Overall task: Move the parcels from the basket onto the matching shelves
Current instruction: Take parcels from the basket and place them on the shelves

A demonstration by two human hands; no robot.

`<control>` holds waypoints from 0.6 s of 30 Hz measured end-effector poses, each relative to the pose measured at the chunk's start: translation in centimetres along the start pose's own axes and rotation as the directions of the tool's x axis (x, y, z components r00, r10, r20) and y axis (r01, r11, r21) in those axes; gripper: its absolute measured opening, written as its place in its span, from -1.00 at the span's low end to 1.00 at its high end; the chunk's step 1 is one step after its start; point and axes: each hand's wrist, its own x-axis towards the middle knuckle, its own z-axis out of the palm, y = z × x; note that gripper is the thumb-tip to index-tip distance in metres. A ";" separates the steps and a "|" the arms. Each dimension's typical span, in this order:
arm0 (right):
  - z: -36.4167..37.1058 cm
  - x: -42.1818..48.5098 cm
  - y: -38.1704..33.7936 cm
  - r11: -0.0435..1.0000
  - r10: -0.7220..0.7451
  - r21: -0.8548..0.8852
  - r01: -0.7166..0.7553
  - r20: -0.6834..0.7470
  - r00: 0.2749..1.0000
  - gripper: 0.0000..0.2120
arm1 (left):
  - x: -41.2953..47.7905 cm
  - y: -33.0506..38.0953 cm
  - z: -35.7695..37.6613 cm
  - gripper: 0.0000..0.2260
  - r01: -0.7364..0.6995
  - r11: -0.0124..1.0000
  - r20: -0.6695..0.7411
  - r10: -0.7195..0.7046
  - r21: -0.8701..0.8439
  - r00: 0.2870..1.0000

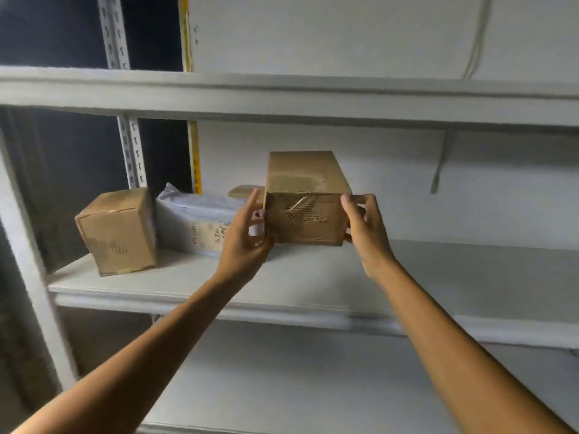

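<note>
A brown cardboard parcel (305,198) with a torn label on its near face sits on the middle shelf (438,277) of a white rack. My left hand (247,236) holds its left side, thumb up along the edge. My right hand (365,227) grips its right side with curled fingers. Left of it lies a white plastic-wrapped parcel (194,220) with handwriting on it, and further left stands a smaller brown box (117,230). A flat brown piece (241,192) shows behind the white parcel. The basket is out of view.
An upper shelf (282,95) runs across above, a lower shelf (313,386) below. A slotted metal upright (133,151) and a yellow strip (194,155) stand at the back left. The white wall behind carries a cable (474,42). The middle shelf's right part holds nothing.
</note>
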 end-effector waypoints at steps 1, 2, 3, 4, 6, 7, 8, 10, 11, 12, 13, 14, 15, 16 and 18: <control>-1.8 -0.5 0.0 1.000 0.025 -0.006 -0.026 -0.036 0.999 -0.79 | -0.2 0.4 1.6 -0.34 -0.015 1.000 0.021 0.014 0.016 1.000; -3.6 -1.0 0.1 0.998 0.054 -0.016 -0.055 -0.072 0.996 -0.75 | -0.5 0.9 3.2 -0.36 -0.027 1.000 0.040 0.026 0.011 0.999; -5.4 -1.6 0.2 0.996 0.083 -0.014 -0.085 -0.108 0.991 -0.72 | -0.7 1.4 4.8 -0.40 -0.024 1.000 0.062 0.025 -0.021 0.998; -7.2 -2.2 0.5 0.994 0.111 0.004 -0.111 -0.141 0.984 -0.72 | -1.0 2.0 6.4 -0.46 0.004 0.997 0.096 0.003 -0.075 0.995; -10.9 -3.6 1.3 0.988 0.154 0.033 -0.151 -0.196 0.968 -0.81 | -1.8 3.0 9.6 -0.55 0.091 0.978 0.192 -0.054 -0.188 0.980; -12.6 -4.5 1.8 0.985 0.174 0.043 -0.168 -0.216 0.961 -0.87 | -2.2 3.5 11.2 -0.58 0.125 0.964 0.233 -0.068 -0.235 0.970; -14.4 -5.4 2.2 0.981 0.194 0.054 -0.187 -0.232 0.953 -0.84 | -2.6 4.0 12.8 -0.60 0.150 0.949 0.269 -0.073 -0.277 0.960; -17.7 -7.2 2.8 0.973 0.231 0.057 -0.224 -0.260 0.938 -0.72 | -3.5 5.0 16.1 -0.65 0.170 0.926 0.319 -0.058 -0.336 0.946; -19.2 -8.2 3.0 0.972 0.235 0.048 -0.231 -0.281 0.931 -0.72 | -3.8 5.5 17.7 -0.66 0.167 0.919 0.341 -0.039 -0.356 0.939; -20.6 -9.0 3.2 0.972 0.232 0.046 -0.229 -0.305 0.924 -0.71 | -4.1 6.0 19.3 -0.67 0.166 0.912 0.362 -0.020 -0.375 0.932; -22.0 -9.8 3.4 0.974 0.226 0.052 -0.222 -0.336 0.914 -0.69 | -4.4 6.5 20.9 -0.68 0.172 0.904 0.383 -0.009 -0.392 0.924; -23.3 -10.6 3.5 0.975 0.219 0.057 -0.214 -0.377 0.900 -0.68 | -4.7 6.9 22.5 -0.68 0.182 0.895 0.405 -0.001 -0.408 0.914; -24.6 -11.4 3.5 0.978 0.203 0.053 -0.200 -0.420 0.884 -0.68 | -5.1 7.2 24.0 -0.68 0.190 0.886 0.430 0.012 -0.423 0.903; -25.9 -12.1 3.6 0.983 0.179 0.041 -0.180 -0.459 0.870 -0.68 | -5.4 7.6 25.6 -0.68 0.197 0.876 0.458 0.030 -0.439 0.889; -28.3 -13.8 3.4 0.987 0.140 0.010 -0.158 -0.518 0.844 -0.68 | -6.1 8.3 28.8 -0.66 0.214 0.857 0.516 0.069 -0.469 0.854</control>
